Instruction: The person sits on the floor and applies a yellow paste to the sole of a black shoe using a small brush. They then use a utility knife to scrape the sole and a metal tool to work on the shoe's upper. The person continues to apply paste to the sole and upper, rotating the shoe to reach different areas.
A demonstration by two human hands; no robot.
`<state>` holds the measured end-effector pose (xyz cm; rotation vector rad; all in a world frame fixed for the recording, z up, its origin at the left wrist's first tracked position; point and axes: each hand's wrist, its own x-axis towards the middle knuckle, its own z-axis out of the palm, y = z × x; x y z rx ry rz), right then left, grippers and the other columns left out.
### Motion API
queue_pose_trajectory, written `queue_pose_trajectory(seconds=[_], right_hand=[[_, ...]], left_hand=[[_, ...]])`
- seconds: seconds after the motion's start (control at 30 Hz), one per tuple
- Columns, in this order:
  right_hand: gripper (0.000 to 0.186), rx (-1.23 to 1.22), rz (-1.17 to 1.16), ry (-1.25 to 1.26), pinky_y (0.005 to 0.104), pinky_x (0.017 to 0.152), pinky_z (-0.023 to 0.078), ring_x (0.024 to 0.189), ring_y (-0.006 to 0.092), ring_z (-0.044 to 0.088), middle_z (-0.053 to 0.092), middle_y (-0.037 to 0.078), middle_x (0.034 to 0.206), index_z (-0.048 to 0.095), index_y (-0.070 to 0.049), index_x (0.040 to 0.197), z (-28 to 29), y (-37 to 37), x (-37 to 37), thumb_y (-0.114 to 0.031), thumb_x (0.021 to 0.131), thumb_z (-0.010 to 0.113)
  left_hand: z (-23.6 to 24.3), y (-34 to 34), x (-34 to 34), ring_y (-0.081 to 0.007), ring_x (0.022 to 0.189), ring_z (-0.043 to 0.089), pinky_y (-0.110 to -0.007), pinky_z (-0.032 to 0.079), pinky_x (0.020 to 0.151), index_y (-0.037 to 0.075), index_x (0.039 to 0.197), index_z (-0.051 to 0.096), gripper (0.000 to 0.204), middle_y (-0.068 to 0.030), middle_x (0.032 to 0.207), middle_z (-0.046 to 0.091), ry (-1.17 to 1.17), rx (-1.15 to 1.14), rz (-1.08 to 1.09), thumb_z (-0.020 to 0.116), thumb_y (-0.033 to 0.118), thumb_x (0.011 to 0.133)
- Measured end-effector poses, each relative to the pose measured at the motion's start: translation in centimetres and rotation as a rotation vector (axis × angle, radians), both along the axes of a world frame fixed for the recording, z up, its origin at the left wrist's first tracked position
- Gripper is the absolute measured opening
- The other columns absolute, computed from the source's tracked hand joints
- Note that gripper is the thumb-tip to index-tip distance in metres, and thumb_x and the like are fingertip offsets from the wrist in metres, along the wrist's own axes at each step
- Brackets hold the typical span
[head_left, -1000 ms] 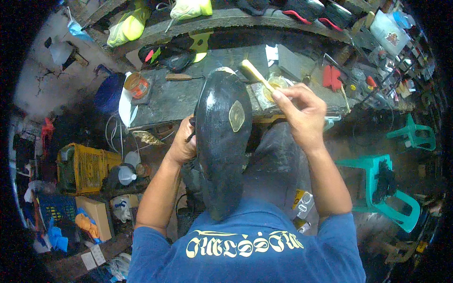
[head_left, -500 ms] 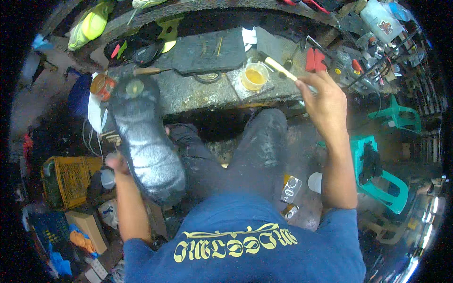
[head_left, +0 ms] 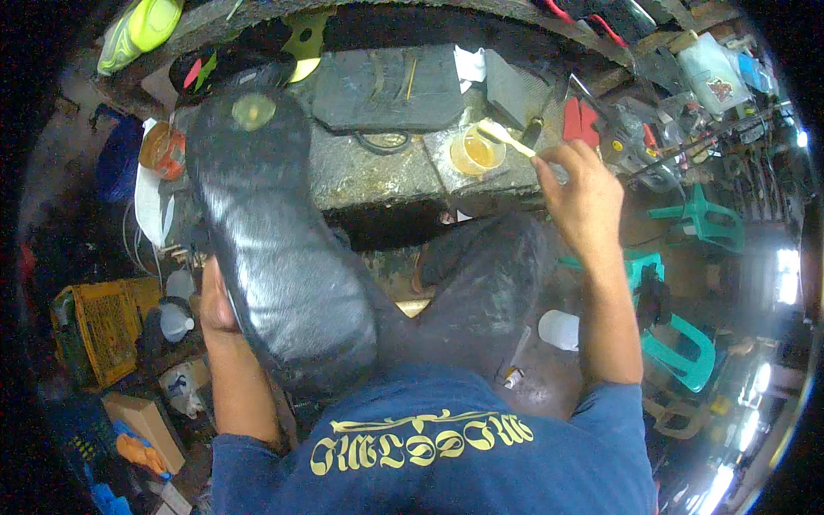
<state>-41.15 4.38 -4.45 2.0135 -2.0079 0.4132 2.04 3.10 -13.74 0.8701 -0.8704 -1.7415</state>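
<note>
A big black shoe (head_left: 283,249) lies sole up on the left, its underside glossy and wet-looking in the middle, with a round yellowish patch near its far end. My left hand (head_left: 220,296) grips it from the left edge, though most of those fingers are hidden behind it. On the right, my right hand (head_left: 577,184) pinches the end of a slim cream-coloured brush (head_left: 513,142). The brush's head tilts over the rim of a clear plastic cup (head_left: 475,163) of amber liquid, which stands on the workbench (head_left: 369,176).
A black board (head_left: 360,86) lies at the back of the bench, a red and white can (head_left: 165,153) at its left end. Red pieces (head_left: 581,123) and clutter fill the right end. An orange crate (head_left: 103,330) stands low left; green plastic stools (head_left: 678,352) are right.
The shoe has come closer and looks larger. My right hand has brought the brush down and left, from beyond the cup to over its rim. The view has shifted slightly.
</note>
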Motion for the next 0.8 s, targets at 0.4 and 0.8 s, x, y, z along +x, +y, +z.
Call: queue_pose_trajectory(seconds=[0.4, 0.8], right_hand=[[0.018, 0.127, -0.064, -0.904, 0.0252, 0.070, 0.043, 0.077, 0.0080, 0.056, 0.068, -0.003, 0.084, 0.077, -0.001, 0.097, -4.6, -0.4, -3.2, -0.018, 0.091, 0.079], [0.008, 0.550, 0.059, -1.044, 0.0281, 0.074, 0.051, 0.079, 0.0091, 0.063, 0.072, 0.001, 0.086, 0.077, -0.005, 0.091, -4.2, -0.4, -5.0, -0.013, 0.089, 0.079]], left_hand=[[3.5, 0.2, -3.2, -0.0251, 0.120, 0.062, -0.038, 0.050, 0.103, -0.007, 0.137, 0.049, 0.066, -0.0173, 0.131, 0.062, -0.078, -0.071, -0.016, 0.075, 0.023, 0.084], [5.7, -2.3, -4.6, -0.0196, 0.112, 0.065, -0.035, 0.050, 0.102, -0.003, 0.134, 0.057, 0.060, -0.0121, 0.123, 0.068, -0.208, -0.288, -0.062, 0.078, 0.027, 0.085]])
